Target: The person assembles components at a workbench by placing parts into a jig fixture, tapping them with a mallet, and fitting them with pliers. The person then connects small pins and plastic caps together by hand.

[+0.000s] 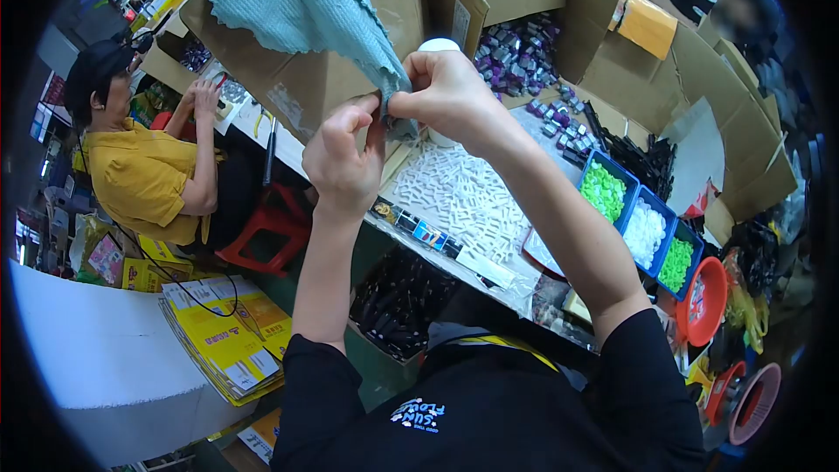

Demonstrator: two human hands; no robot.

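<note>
A light blue-green textured cloth (288,0) hangs over the cardboard at the top, its narrow lower end between my hands. My left hand (345,153) is closed, fingers curled, at the left edge of the cloth's end. My right hand (450,96) pinches the same end between thumb and fingers, touching or nearly touching my left hand. Behind my right hand shows the top of a white round object (440,45). Below both hands, many small white pieces (459,197) lie spread over the worktable (502,297).
Purple and silver parts (520,52) fill a cardboard box on the right. Blue trays hold green pieces (603,190) and white pieces (645,232). An orange-red basin (702,301) stands at right. A person in yellow (144,175) works at left, beside a red stool (271,232).
</note>
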